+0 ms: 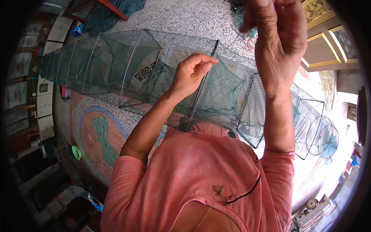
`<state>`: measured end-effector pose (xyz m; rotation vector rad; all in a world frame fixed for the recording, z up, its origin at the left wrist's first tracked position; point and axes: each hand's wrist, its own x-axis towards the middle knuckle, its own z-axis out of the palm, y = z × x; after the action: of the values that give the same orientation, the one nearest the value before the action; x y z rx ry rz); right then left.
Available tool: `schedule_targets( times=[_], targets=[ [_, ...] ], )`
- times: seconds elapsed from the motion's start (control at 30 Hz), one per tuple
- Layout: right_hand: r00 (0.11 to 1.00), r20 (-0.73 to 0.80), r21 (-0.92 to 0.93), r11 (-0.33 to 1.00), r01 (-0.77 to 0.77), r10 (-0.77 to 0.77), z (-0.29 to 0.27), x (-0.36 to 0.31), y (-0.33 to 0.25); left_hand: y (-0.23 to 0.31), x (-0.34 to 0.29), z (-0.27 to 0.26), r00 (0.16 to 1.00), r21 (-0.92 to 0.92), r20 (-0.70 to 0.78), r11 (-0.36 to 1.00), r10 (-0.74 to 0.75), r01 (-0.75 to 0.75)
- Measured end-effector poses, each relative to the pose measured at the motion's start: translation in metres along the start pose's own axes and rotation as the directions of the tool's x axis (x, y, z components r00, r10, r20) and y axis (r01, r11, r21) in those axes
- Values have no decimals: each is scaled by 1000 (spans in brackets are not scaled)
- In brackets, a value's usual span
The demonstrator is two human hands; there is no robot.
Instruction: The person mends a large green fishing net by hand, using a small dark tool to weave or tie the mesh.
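Observation:
A long green mesh net trap (104, 73) with a row of rectangular frames stretches across in front of me from left to right. My left hand (194, 73) is closed in a pinch, thumb and forefinger together, beside the upper part of one dark frame bar (201, 87). Whatever is in that pinch is too small to make out. Raised high in front, my right hand (278, 42) has its fingers curled, and the top edge of the picture cuts them off. I cannot see what they hold, if anything.
A pale printed sack (145, 72) shows through the mesh. Wire hoops with netting (322, 135) mark the trap's right end. Behind it lies speckled floor (174, 21); at left are a patterned floor circle (87, 129), a green bowl-like thing (76, 152) and pale cabinets (44, 104).

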<state>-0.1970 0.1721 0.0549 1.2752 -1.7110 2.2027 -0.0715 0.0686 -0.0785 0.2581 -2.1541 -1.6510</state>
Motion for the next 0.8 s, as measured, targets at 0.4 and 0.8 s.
schedule_targets(
  times=[0.4, 0.8],
  targets=[
    [790, 400, -855, 499, 139, 465, -47, -78, 51, 7, -13, -11, 989, 260, 89, 956, 115, -135],
    [850, 380, -679, 734, -12, 365, -42, -100, 84, -6, -16, -7, 971, -68, 86, 971, -223, 229]
  ],
)
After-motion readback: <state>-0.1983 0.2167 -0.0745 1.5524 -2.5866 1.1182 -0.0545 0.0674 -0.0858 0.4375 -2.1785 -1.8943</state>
